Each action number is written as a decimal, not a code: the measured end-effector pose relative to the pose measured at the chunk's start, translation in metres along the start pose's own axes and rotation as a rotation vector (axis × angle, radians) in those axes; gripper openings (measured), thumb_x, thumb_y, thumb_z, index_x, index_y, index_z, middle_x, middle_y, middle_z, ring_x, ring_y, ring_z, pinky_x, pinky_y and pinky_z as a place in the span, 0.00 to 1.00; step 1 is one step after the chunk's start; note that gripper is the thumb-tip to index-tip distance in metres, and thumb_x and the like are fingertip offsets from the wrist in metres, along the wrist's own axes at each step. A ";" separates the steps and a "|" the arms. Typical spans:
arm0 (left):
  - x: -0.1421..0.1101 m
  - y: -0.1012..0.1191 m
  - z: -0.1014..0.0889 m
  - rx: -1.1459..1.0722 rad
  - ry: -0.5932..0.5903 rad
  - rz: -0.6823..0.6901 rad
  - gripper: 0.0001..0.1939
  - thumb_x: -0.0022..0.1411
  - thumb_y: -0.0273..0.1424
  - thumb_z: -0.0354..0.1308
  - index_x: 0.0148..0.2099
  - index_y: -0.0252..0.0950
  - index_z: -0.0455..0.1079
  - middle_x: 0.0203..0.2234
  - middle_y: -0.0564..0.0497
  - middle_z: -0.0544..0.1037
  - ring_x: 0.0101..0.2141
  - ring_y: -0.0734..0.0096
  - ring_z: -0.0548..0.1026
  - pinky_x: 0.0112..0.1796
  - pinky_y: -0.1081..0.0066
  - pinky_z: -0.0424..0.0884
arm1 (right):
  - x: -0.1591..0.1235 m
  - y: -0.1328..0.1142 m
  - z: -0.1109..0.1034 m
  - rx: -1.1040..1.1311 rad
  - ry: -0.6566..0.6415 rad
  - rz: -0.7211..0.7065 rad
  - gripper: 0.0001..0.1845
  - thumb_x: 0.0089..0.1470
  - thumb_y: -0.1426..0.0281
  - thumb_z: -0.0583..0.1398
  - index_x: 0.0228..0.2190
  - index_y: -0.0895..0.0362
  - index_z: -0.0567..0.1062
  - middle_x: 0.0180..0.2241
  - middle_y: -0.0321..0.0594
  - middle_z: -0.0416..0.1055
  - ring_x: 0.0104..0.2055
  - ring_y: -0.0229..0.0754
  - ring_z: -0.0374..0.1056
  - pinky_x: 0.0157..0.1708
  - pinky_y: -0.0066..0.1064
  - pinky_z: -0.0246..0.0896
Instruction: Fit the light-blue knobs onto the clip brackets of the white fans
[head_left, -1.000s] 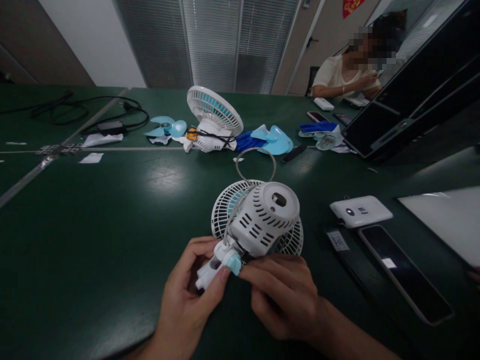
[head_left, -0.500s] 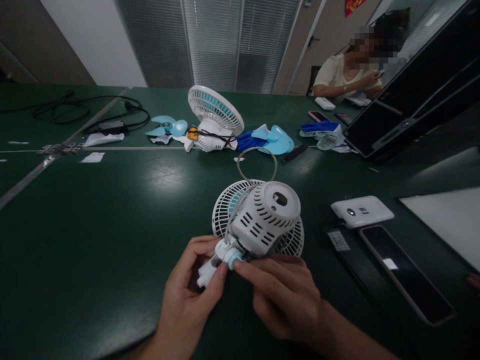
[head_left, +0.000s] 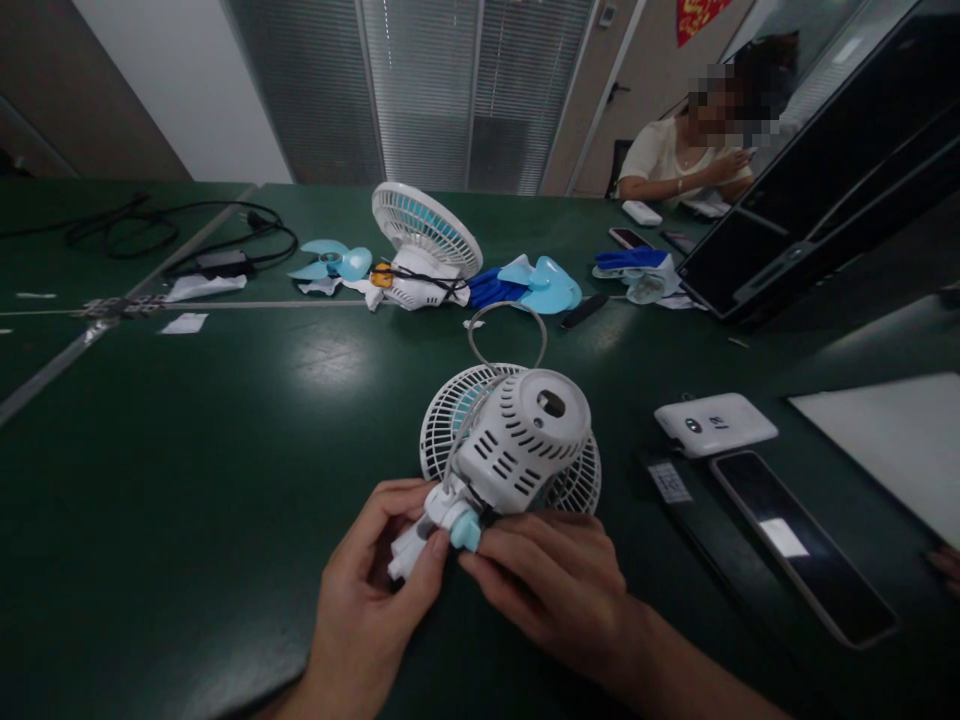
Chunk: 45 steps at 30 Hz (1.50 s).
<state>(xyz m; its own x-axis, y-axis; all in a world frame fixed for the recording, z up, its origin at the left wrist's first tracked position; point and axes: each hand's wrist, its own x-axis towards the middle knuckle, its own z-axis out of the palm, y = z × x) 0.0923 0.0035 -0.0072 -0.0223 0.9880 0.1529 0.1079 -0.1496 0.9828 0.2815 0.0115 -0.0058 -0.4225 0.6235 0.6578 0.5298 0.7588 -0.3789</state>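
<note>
A small white clip fan [head_left: 517, 450] lies face down on the green table, its motor housing upward and its round grille [head_left: 444, 432] beneath. My left hand [head_left: 379, 590] is closed around the white clip [head_left: 411, 548] at the fan's near end, with the thumb along its near side. On the joint sits a light blue knob [head_left: 466, 531]. My right hand [head_left: 551, 575] is closed at the knob's right side, its bent fingertips against it and partly hidden. A grey cord [head_left: 545, 340] loops up behind the housing.
Farther back lie a second fan [head_left: 427, 240], light blue fan blades [head_left: 334, 260] and blue-and-white gloves [head_left: 637, 272]. To the right are a white device [head_left: 716, 422], a phone [head_left: 802, 550] and a dark strap [head_left: 694, 530]. Another person [head_left: 690, 155] sits across the table.
The light blue knob has turned, so its winged side now shows. My right index finger has moved from the knob's near face to its right side. The view has shifted slightly.
</note>
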 end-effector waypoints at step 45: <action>-0.005 -0.001 0.000 0.028 0.040 -0.045 0.10 0.60 0.33 0.67 0.45 0.39 0.75 0.37 0.52 0.79 0.37 0.67 0.78 0.38 0.73 0.74 | -0.001 0.004 0.013 -0.243 0.081 -0.019 0.12 0.66 0.68 0.59 0.29 0.56 0.73 0.22 0.31 0.72 0.23 0.32 0.68 0.24 0.28 0.61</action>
<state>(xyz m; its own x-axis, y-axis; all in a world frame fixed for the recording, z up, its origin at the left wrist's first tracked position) 0.0921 -0.0010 -0.0090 -0.0671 0.9913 0.1135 0.1339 -0.1038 0.9855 0.2742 0.0160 -0.0164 -0.3789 0.5852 0.7169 0.6874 0.6966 -0.2054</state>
